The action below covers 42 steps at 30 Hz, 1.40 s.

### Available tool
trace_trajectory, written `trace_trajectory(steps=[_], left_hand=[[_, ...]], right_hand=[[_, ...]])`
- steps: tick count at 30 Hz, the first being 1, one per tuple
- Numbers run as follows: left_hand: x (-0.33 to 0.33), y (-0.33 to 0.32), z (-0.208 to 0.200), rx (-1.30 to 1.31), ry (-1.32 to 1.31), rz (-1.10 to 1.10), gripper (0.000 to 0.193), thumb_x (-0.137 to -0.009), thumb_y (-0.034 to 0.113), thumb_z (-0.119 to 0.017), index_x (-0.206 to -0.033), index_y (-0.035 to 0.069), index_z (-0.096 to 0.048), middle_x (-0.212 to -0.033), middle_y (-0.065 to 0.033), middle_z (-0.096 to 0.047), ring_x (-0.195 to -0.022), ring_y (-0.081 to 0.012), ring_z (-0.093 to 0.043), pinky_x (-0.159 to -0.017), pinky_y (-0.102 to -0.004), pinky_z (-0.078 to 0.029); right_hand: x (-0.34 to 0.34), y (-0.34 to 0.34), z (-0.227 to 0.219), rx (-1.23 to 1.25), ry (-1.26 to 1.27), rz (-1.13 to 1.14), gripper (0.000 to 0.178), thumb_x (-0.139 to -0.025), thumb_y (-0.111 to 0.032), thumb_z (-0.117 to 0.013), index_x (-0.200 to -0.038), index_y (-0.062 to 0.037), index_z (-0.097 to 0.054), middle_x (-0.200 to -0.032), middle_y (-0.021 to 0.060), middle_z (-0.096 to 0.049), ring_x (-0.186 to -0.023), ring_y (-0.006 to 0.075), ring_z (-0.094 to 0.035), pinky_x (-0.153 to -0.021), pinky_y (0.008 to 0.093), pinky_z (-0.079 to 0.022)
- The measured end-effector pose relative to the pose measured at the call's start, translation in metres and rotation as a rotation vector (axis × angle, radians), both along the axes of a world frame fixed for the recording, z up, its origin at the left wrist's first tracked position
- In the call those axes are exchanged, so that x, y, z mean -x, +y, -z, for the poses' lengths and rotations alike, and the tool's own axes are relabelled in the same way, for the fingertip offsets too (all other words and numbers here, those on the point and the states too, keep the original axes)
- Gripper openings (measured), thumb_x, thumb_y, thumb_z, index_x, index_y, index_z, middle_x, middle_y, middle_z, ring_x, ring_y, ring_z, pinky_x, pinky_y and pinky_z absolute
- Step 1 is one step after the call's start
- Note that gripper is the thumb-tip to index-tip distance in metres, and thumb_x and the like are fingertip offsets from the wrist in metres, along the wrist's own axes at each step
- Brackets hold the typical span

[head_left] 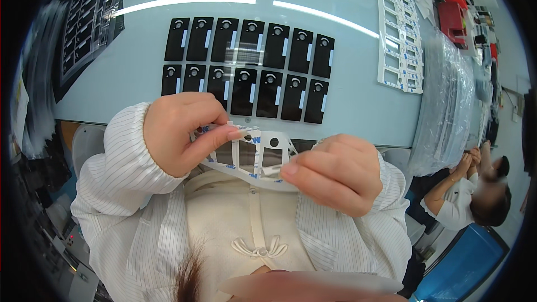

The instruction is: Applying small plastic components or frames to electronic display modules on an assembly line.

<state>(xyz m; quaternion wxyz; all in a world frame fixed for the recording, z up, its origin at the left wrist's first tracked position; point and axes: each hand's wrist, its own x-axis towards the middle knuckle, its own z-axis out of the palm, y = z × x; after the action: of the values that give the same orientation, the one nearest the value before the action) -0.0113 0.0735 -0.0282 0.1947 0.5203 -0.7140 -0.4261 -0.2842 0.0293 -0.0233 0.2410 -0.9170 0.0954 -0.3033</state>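
Observation:
Between my hands, just off the table's front edge, hangs a bent white adhesive sheet (pixel 250 171) with rectangular and round cut-outs and blue print. My left hand (pixel 187 128) pinches its upper left part between thumb and forefinger. With fingers curled together, my right hand (pixel 338 174) grips the sheet's right end; its fingertips partly hide what they hold. Beyond the hands, flat black rectangular panels (pixel 244 90) lie in two rows, each with a round hole, a pale arc and a light strip along one side. My left hand partly covers the nearer row's left end.
A stack of similar white cut-out sheets (pixel 398 39) lies at the table's right, beside clear plastic wrapping (pixel 444 100). Sheets of black panels (pixel 92 17) lie at the far left. Red bins (pixel 452 22) stand at the back right. Another person (pixel 464 190) sits at the right.

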Motion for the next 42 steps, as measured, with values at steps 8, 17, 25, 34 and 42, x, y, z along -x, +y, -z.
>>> trace_trajectory(steps=[8, 17, 25, 34, 42], left_hand=[[-0.022, 0.024, 0.015, 0.253, -0.153, -0.057, 0.019, -0.083, 0.015, -0.077, -0.073, 0.005, -0.064, -0.065, -0.0068, -0.059, -0.055, -0.0246, -0.056, -0.053, -0.0345, -0.043], [-0.070, 0.071, 0.027, 0.607, -0.298, -0.051, 0.023, -0.068, 0.024, -0.081, -0.074, 0.009, -0.064, -0.083, -0.0059, -0.064, -0.076, -0.0243, -0.059, -0.071, -0.0358, -0.045], [-0.079, 0.082, 0.033, 0.686, -0.368, -0.084, 0.025, -0.071, 0.028, -0.075, -0.071, 0.009, -0.059, -0.113, -0.0090, -0.069, -0.090, -0.0232, -0.060, -0.076, -0.0340, -0.044], [-0.087, 0.077, 0.045, 0.669, -0.381, -0.050, 0.026, -0.070, 0.029, -0.075, -0.069, 0.009, -0.058, -0.115, -0.0067, -0.070, -0.086, -0.0211, -0.055, -0.074, -0.0325, -0.039], [-0.087, 0.079, 0.045, 0.681, -0.378, -0.063, 0.024, -0.072, 0.026, -0.072, -0.068, 0.008, -0.058, -0.112, -0.0064, -0.072, -0.084, -0.0198, -0.056, -0.071, -0.0312, -0.038]], right_hand=[[-0.025, 0.007, -0.002, -0.386, -0.350, -0.019, 0.015, -0.081, 0.002, -0.071, -0.096, 0.0047, -0.070, -0.083, 0.0134, -0.068, -0.062, 0.0200, -0.062, -0.052, 0.0267, -0.046], [-0.089, -0.026, -0.006, -0.871, 0.050, 0.305, 0.009, -0.086, 0.000, -0.071, -0.095, 0.0003, -0.071, -0.081, 0.0056, -0.068, -0.059, 0.0068, -0.058, -0.056, 0.0207, -0.045], [-0.147, -0.033, 0.015, -0.830, 0.202, 0.299, 0.011, -0.090, -0.004, -0.072, -0.100, -0.0002, -0.071, -0.085, 0.0014, -0.070, -0.068, 0.0035, -0.059, -0.056, 0.0176, -0.044], [-0.155, -0.039, 0.029, -0.795, 0.289, 0.336, 0.010, -0.090, -0.001, -0.070, -0.100, 0.0014, -0.070, -0.086, 0.0025, -0.070, -0.073, 0.0047, -0.062, -0.062, 0.0172, -0.047], [-0.155, -0.036, 0.027, -0.737, 0.326, 0.353, 0.010, -0.090, 0.001, -0.070, -0.100, 0.0019, -0.070, -0.085, 0.0019, -0.069, -0.075, 0.0039, -0.060, -0.063, 0.0161, -0.045]])
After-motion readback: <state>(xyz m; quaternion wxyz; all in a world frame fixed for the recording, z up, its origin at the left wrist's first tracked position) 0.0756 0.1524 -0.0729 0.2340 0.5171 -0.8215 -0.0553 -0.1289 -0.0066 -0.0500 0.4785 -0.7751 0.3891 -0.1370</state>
